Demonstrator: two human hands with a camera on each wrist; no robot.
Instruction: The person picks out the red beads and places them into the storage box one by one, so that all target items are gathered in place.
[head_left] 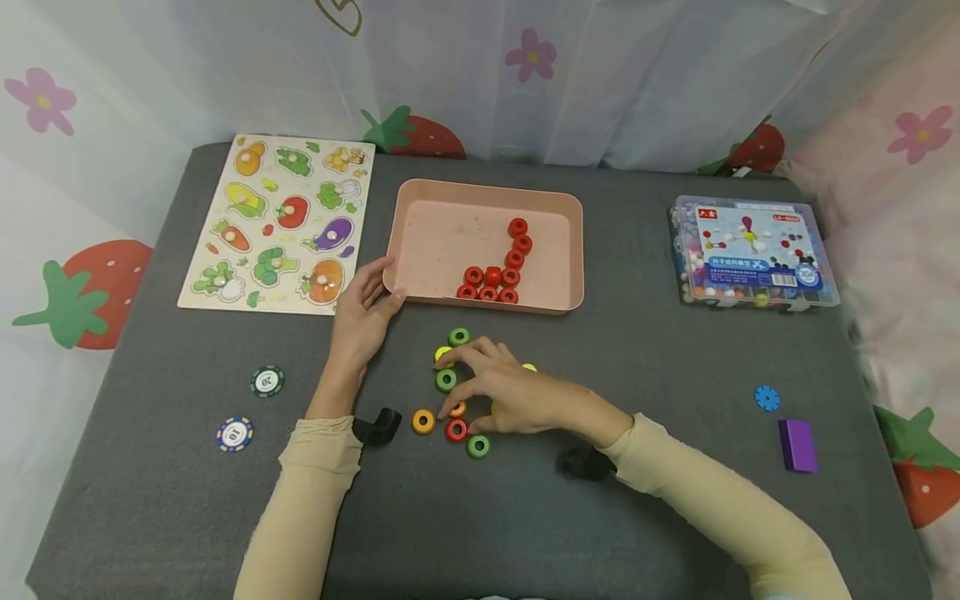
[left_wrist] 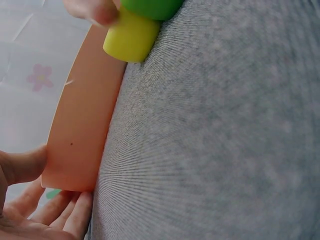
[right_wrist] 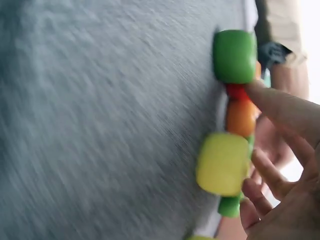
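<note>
My left hand (head_left: 362,317) holds the near left corner of a pink tray (head_left: 442,200), its thumb at the front wall and its fingers along the side. Inside the tray lie several red ring-shaped beads (head_left: 514,259), towards its right half and front. My right hand (head_left: 513,392) is spread over loose beads before the tray, with no bead visibly pinched. Its fingertips are near a yellow bead (head_left: 442,354) and a red bead (head_left: 456,431). Around them lie green beads (head_left: 478,447) and an orange bead (head_left: 423,422). The hand partly covers other beads.
A vegetable puzzle board (head_left: 281,225) lies left of the tray. Two poker chips (head_left: 267,381) are at the left. On the right are a clear box (head_left: 753,254) of coloured pieces, a blue disc (head_left: 767,398) and a purple block (head_left: 797,446). Curtains border the grey table (head_left: 150,500).
</note>
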